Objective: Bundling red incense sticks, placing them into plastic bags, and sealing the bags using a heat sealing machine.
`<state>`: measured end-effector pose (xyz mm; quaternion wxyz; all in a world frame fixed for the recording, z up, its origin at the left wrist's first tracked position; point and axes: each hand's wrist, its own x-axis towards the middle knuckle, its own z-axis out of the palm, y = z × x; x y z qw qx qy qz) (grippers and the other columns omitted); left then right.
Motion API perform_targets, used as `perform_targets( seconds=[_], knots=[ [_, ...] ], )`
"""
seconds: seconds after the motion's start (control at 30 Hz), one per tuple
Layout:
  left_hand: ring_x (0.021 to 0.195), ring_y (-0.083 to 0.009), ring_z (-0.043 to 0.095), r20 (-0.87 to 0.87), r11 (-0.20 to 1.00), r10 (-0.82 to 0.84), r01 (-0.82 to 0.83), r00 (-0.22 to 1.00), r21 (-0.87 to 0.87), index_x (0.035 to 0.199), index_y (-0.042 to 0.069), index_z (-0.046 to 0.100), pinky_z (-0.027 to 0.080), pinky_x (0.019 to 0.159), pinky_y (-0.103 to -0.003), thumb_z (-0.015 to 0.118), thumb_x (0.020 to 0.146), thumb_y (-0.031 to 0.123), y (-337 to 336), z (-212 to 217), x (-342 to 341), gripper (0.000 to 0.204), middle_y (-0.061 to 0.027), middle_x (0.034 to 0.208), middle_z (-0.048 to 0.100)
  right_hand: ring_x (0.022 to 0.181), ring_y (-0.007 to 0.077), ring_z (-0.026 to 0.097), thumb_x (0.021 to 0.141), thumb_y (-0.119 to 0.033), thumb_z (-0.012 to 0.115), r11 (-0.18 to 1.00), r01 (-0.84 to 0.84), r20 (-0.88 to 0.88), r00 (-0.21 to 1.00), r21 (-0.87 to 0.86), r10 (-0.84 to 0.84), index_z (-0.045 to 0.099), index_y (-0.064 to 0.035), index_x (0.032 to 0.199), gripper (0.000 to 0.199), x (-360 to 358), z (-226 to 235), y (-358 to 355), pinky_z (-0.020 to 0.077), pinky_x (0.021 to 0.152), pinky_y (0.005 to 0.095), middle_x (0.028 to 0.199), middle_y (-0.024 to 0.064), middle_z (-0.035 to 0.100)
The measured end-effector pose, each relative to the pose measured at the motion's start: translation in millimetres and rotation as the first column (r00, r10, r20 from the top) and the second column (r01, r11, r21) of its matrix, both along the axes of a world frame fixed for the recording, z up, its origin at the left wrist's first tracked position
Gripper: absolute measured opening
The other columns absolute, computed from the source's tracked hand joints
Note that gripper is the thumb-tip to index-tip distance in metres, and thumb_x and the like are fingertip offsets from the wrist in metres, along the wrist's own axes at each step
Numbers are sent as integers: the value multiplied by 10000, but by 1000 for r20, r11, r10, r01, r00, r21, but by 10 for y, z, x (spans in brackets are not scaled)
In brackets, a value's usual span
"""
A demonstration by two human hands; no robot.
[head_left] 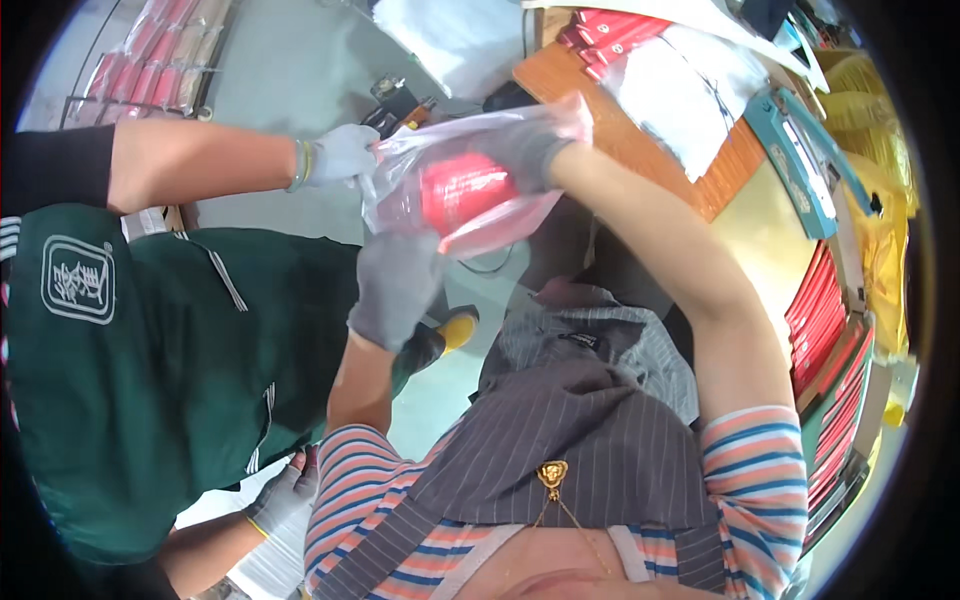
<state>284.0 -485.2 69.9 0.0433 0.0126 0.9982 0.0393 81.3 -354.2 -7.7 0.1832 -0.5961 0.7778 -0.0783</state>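
Observation:
A clear plastic bag (400, 205) with pinkish edges is stretched out in front of me. In it lies a shiny red packet (465, 190) with pale print. My left hand (400, 285), in a grey glove, is closed on the bag's near edge. My right hand (530, 160), also gloved, reaches into the bag from its right side and grips the right end of the packet; its fingertips are partly hidden by the film. A co-worker's white-gloved hand (345, 155) holds the left edge of the same bag.
The co-worker in a dark green apron (180, 350) stands close on my left, the other gloved hand (285, 495) low beside me. At right, a wooden table (735, 180) bears white sheets (670, 95) and a teal bag sealer (800, 165). Red packets (825, 310) are stacked beyond.

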Motion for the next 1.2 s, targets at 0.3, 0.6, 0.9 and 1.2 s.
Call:
perform_targets(
  seconds=[0.3,0.6,0.9,1.2],
  knots=[
    [641,-371,545,-138,961,-203,224,969,160,674,50,576,467,702,-405,576,808,133,-50,182,169,158,-170,613,536,1002,315,600,844,-311,574,906,386,49,916,172,-399,556,-96,1191,409,-69,797,538,476,860,369,1011,166,642],
    [748,-341,605,-406,567,-66,368,912,737,873,20,630,464,701,-403,616,806,153,1473,242,-1144,150,-156,779,625,901,139,607,894,-190,594,8,955,675,217,-298,-705,551,5,1179,348,928,494,2992,462,793,255,969,63,644],
    [700,-252,621,-105,668,-511,471,853,576,801,27,658,470,659,-358,679,757,337,1849,-1036,-3249,314,-142,700,635,899,163,608,862,-221,596,-500,863,819,-231,-77,-525,550,3,1188,399,2834,263,4085,456,772,274,998,71,642],
    [676,-94,588,64,128,-574,13,816,992,936,17,659,461,615,-229,584,896,204,3199,-178,-1893,206,-24,805,648,933,161,598,877,-331,602,-555,832,941,-196,9,-278,487,10,1266,530,2466,368,4075,470,793,269,1016,92,621]
  ],
)
